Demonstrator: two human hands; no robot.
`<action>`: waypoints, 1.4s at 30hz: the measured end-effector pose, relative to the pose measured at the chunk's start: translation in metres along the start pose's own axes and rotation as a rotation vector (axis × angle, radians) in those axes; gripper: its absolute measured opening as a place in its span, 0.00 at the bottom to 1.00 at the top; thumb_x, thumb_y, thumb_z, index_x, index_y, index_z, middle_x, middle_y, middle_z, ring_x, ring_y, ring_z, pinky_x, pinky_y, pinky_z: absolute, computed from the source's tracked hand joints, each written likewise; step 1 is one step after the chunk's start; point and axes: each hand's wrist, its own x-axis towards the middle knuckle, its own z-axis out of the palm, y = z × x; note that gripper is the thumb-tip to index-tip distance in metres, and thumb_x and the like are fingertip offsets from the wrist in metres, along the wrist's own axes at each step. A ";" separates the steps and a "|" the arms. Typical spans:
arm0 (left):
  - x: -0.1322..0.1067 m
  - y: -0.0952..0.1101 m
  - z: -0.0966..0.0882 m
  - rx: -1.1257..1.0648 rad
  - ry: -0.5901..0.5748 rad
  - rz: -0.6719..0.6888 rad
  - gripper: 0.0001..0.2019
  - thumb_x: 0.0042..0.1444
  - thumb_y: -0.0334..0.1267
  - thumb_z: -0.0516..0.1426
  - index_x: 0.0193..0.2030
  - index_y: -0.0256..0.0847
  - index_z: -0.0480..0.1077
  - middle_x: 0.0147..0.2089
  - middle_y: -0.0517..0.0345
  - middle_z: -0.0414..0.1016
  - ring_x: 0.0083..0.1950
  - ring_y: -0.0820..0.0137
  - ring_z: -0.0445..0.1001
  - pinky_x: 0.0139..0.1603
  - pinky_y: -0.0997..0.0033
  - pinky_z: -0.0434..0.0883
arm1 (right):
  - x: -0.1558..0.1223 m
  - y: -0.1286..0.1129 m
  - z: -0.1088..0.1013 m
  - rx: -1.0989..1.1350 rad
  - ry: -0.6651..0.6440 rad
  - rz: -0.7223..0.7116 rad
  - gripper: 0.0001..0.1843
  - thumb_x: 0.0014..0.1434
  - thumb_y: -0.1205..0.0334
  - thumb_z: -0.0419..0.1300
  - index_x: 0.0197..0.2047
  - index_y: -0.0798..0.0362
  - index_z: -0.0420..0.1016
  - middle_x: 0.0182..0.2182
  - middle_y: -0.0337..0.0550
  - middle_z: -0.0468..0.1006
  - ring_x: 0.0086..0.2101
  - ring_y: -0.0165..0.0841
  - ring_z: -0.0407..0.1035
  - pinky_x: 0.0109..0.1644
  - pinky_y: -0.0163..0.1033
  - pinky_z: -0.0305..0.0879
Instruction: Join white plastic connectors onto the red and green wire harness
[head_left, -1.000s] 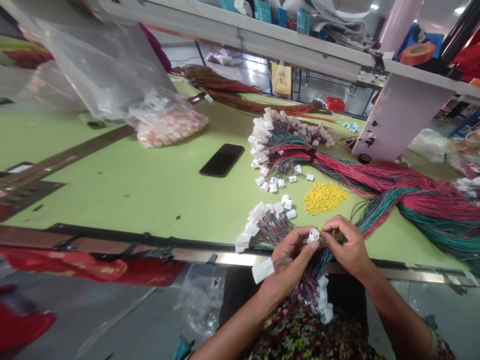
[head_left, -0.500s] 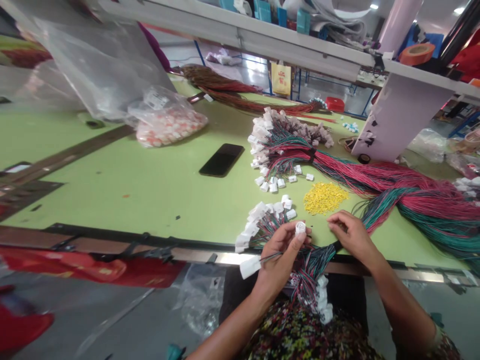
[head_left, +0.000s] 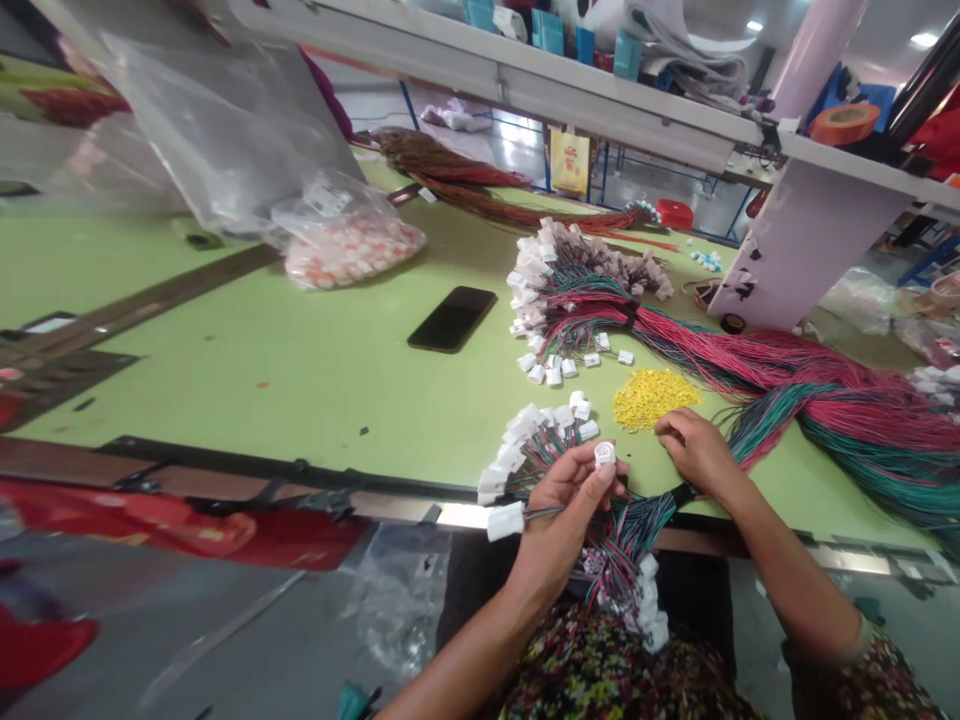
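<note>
My left hand [head_left: 562, 510] pinches a white wire connector [head_left: 604, 455] between thumb and fingers, its round open face turned up. Another white connector [head_left: 506, 521] sticks out on a wire at the left of this hand. My right hand [head_left: 697, 452] rests at the lower right edge of a pile of small yellow pieces [head_left: 654, 398], fingers drawn together; whether a piece is between them is hidden. Around my left hand lies a bundle of red, green and black wires [head_left: 637, 525], with white connectors [head_left: 517, 445] fanned on the table edge and others hanging over my lap.
Behind the pile, a thick wire bundle [head_left: 750, 360] with many white connectors stretches right. A black phone [head_left: 452, 319] lies on the green table [head_left: 300, 390]. A clear bag of white and orange parts [head_left: 352, 245] stands farther left. A shelf [head_left: 600, 90] spans the back.
My right hand has moved slightly toward the yellow pile and its fingertips now reach its edge. My left hand keeps its hold on the connector. The whole view has shifted a little.
</note>
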 end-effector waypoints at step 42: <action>0.001 -0.002 0.000 0.085 -0.055 -0.038 0.11 0.57 0.43 0.65 0.44 0.40 0.76 0.36 0.56 0.83 0.33 0.73 0.75 0.33 0.74 0.66 | 0.004 -0.009 0.018 0.051 0.027 0.124 0.02 0.59 0.65 0.65 0.35 0.51 0.75 0.31 0.39 0.74 0.31 0.33 0.67 0.38 0.38 0.61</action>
